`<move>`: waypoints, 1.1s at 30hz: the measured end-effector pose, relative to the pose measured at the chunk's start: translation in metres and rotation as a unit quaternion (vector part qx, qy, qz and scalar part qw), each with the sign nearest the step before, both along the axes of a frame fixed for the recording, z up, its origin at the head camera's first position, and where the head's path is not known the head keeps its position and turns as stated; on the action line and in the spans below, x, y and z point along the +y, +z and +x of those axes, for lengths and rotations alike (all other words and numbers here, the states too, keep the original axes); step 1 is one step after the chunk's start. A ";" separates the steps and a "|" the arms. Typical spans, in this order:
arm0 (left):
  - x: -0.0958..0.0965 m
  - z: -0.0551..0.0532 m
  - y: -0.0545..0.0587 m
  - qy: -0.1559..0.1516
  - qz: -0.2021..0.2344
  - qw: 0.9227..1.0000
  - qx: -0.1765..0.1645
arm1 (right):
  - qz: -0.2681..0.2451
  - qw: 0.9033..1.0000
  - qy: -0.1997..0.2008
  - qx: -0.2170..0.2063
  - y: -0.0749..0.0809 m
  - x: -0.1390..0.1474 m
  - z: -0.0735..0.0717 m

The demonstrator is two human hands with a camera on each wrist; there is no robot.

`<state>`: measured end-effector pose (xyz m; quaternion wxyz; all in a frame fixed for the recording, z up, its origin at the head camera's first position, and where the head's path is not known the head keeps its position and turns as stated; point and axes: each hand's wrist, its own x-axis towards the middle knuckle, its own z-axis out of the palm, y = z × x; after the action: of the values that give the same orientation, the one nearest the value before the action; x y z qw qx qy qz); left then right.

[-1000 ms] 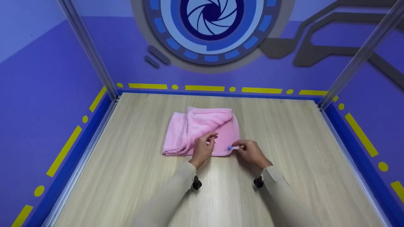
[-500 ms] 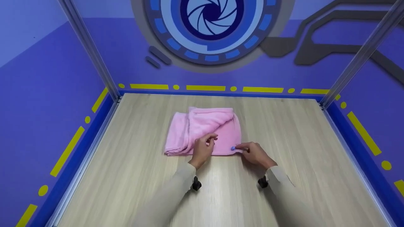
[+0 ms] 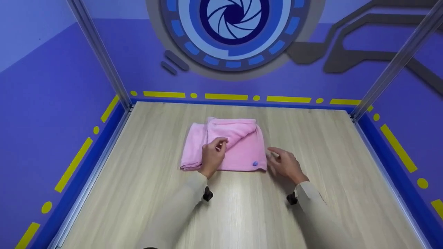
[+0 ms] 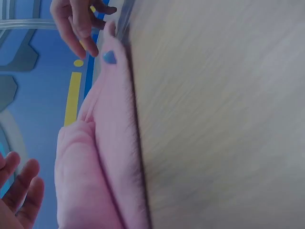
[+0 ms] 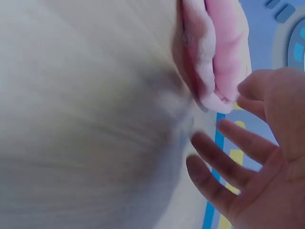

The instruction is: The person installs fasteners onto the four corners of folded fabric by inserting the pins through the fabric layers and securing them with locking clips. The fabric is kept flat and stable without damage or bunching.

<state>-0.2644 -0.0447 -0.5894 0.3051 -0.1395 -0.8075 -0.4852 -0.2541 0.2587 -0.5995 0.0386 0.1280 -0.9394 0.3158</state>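
Note:
A folded pink towel (image 3: pixel 242 152) of soft, plush cloth lies on the wooden table, its upper layer turned back diagonally. Near its front right corner sits a round blue button (image 3: pixel 255 163), also visible in the left wrist view. My left hand (image 3: pixel 213 157) hovers over the middle of the towel, fingers loosely bent and holding nothing. Just off the towel's right edge, my right hand (image 3: pixel 286 165) has its fingers spread and relaxed. In the right wrist view those fingers (image 5: pixel 217 157) hold nothing, with the towel's edge beyond them.
The pale wooden table (image 3: pixel 145 207) is bounded by blue-purple panels with yellow marks. Metal posts (image 3: pixel 100 52) stand at the back corners. A dark wrist device (image 3: pixel 207 193) shows at each beige sleeve.
My right hand has let go of the small strip at the towel's front right corner and moved slightly right. My left hand has shifted left and a little away from me over the towel.

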 end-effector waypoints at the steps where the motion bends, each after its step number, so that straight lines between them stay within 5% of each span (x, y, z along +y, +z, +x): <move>1: -0.003 -0.003 0.003 0.010 -0.002 1.000 0.004 | 0.010 1.000 -0.004 0.020 0.000 0.001 -0.001; 5: -0.014 -0.018 0.012 0.051 -0.017 0.998 0.009 | 0.066 0.995 -0.021 0.076 -0.002 0.003 -0.005; 8: -0.022 -0.028 0.016 0.085 -0.027 0.996 -0.005 | 0.100 0.991 -0.042 0.074 -0.003 0.002 -0.005; 13: -0.033 -0.044 0.018 0.115 -0.050 0.989 -0.076 | 0.122 0.989 -0.064 0.057 -0.004 0.002 -0.006; 19: -0.044 -0.063 0.010 0.093 -0.077 0.977 -0.178 | 0.136 0.986 -0.076 0.058 -0.007 0.004 -0.009; 26: -0.050 -0.081 0.000 0.049 -0.061 0.971 -0.226 | 0.146 0.984 -0.085 0.059 -0.011 0.008 -0.010; 33: -0.051 -0.095 -0.008 0.043 -0.057 0.957 -0.283 | 0.168 0.978 -0.098 0.072 -0.015 0.015 -0.011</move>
<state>-0.3594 -0.0953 -0.5975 0.0764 0.0213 -0.8922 -0.4446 -0.2654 0.2732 -0.6148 0.1144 0.0626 -0.9817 0.1386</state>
